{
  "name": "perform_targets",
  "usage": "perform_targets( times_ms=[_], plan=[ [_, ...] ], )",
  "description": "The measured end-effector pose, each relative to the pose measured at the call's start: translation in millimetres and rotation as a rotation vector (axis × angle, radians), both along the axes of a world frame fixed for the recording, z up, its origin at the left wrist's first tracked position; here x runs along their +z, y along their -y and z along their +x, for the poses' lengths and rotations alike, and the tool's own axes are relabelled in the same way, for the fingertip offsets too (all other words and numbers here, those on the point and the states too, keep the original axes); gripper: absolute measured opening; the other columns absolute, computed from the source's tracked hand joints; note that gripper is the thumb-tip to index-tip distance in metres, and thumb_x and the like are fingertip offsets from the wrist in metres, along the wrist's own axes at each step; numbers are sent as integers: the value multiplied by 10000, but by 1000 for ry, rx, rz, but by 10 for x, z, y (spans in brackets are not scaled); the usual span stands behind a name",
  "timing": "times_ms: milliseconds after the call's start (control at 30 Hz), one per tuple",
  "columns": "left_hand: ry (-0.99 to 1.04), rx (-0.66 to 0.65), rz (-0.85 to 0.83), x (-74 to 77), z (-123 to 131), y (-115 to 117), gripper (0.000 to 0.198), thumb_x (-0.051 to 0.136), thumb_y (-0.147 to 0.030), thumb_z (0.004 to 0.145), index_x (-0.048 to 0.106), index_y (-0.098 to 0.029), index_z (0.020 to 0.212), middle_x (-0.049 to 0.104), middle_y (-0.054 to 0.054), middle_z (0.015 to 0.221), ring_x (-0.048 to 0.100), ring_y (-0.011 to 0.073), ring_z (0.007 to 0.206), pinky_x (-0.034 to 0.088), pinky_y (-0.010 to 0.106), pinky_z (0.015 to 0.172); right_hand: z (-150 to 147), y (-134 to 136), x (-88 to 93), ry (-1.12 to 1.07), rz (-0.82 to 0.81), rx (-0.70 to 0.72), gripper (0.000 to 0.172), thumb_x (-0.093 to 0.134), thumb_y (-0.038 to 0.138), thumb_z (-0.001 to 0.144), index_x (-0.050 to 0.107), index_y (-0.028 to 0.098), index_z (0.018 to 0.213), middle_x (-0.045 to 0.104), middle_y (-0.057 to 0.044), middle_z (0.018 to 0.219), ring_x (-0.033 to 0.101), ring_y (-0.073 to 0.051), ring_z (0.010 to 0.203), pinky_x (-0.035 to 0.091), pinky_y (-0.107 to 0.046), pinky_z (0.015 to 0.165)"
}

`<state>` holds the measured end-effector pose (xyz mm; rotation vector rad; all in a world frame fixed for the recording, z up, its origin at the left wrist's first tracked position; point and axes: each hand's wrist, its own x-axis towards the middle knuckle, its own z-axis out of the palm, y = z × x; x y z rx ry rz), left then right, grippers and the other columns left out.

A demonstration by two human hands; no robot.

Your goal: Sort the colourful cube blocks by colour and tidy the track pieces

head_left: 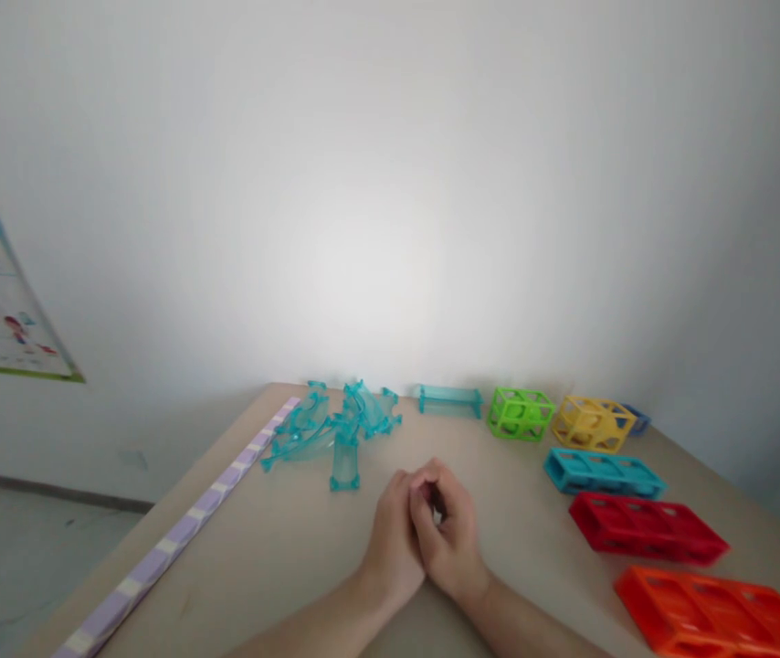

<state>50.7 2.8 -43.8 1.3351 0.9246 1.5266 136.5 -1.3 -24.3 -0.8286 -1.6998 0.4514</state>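
Note:
My left hand [390,533] and my right hand [451,537] rest against each other above the middle of the table [273,557]. Both have curled fingers, and the right hand's fingers bend over beside the left's, with a small gap showing through its curl. I see no object in either hand. Beyond them, a loose pile of clear teal plastic track pieces [345,464] lies toward the back left. One more clear teal track piece [450,397] lies apart, near the wall.
Along the right are a green frame block [520,414], a yellow one [592,424], a blue one [638,419], and long teal [602,473], red [648,528] and orange [722,614] blocks. A purple-and-white striped strip [177,539] runs along the left. A wall [390,228] stands behind.

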Motion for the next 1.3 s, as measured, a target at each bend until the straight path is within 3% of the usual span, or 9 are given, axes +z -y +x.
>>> perform_targets(
  times_ms=[200, 367, 467, 600, 767, 900, 1100, 1167, 1300],
  plan=[
    [-592, 465, 252, 307, -458, -107, 282, 443, -27, 770, 635, -204, 878, 600, 58, 901, 591, 187, 815, 482, 307, 718, -183, -498, -89, 98, -110, -138, 296, 467, 189, 831, 522, 228, 1120, 557, -15, 805, 572, -176, 675, 509, -317, 638],
    [-964, 828, 253, 398, -726, -293, 294, 522, -75, 760, 646, -211, 989, 597, 103, 1075, 526, 290, 1073, 426, 438, 920, -351, -800, -80, 213, -35, -187, 606, 644, 167, 710, 525, 347, 1277, 516, -97, 1216, 493, -305, 1113, 392, -500, 988],
    [-1126, 814, 97, 303, -757, -356, 317, 573, -143, 758, 628, -193, 1066, 588, 130, 1179, 503, 332, 1126, 418, 483, 908, -417, -921, -86, 254, -23, -164, 432, 676, 163, 709, 646, 329, 1107, 562, -98, 1198, 503, -315, 1108, 385, -489, 987],
    [-1164, 784, 59, 200, -740, -420, 284, 542, -182, 815, 614, -194, 1090, 594, 119, 1197, 518, 308, 1130, 409, 466, 923, -402, -1056, -125, 224, -55, -173, 91, 601, 238, 804, 657, 246, 875, 656, -73, 895, 590, -253, 895, 459, -387, 848],
    [-1132, 775, 67, 184, -761, -446, 271, 553, -197, 821, 622, -202, 1083, 592, 119, 1212, 522, 314, 1142, 410, 480, 931, -302, -1143, -150, 74, -136, -263, 269, 500, 439, 876, 577, 211, 755, 636, -37, 653, 586, -207, 595, 447, -307, 593],
    [-941, 783, 157, 210, -769, -458, 263, 555, -247, 840, 619, -171, 1085, 612, 147, 1178, 527, 317, 1152, 400, 498, 977, -260, -1093, -110, -26, -131, -246, 377, 356, 499, 941, 557, 197, 839, 683, -60, 745, 609, -183, 604, 452, -280, 566],
    [-169, 524, 155, 311, -686, -446, 443, 528, -434, 879, 491, -167, 1230, 667, 132, 1083, 650, 234, 998, 530, 357, 829, -352, -866, -10, 145, 16, 1, 176, 514, 354, 882, 585, 223, 789, 654, -22, 756, 597, -183, 709, 476, -292, 680],
    [-15, 544, 116, 365, -667, -425, 470, 575, -459, 846, 504, -161, 1203, 683, 99, 966, 672, 215, 887, 541, 333, 776, -370, -830, 8, 238, 67, 81, 67, 567, 246, 811, 616, 240, 857, 668, -25, 867, 603, -206, 864, 480, -320, 798],
    [79, 706, 97, 449, -680, -399, 476, 611, -474, 813, 538, -150, 1154, 640, 33, 783, 634, 162, 662, 530, 282, 634, -365, -887, -7, 329, 81, 33, 416, 539, 148, 769, 552, 212, 1180, 596, -102, 1170, 498, -264, 1136, 390, -433, 997]
  ],
)
